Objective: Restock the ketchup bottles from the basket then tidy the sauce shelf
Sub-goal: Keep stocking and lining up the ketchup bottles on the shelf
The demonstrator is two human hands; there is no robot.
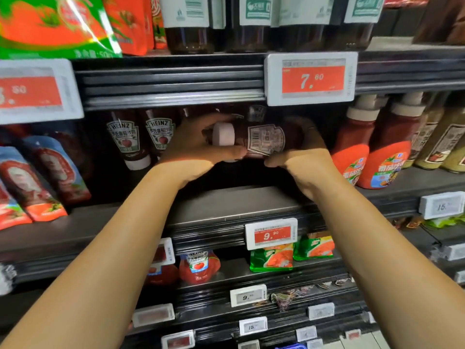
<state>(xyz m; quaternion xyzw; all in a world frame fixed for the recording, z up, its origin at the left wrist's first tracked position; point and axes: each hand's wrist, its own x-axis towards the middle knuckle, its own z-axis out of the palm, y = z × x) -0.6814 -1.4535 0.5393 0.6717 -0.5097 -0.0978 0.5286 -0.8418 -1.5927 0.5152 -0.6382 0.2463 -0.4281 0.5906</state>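
Observation:
A ketchup bottle [264,141] lies on its side in the air above the middle shelf [226,207], white cap to the left and barcode label facing me. My left hand [193,147] grips its cap end. My right hand [302,152] grips its base end. Two Heinz ketchup bottles [141,139] stand cap-down on the shelf to the left of my hands. More dark bottles stand behind the held one, mostly hidden.
Red sauce pouches [37,182] lean at the left. Red bottles with orange labels [372,157] stand at the right. The price rail with a 7.60 tag [312,78] hangs just above my hands. Lower shelves hold ketchup pouches [200,267] and green packets [271,258].

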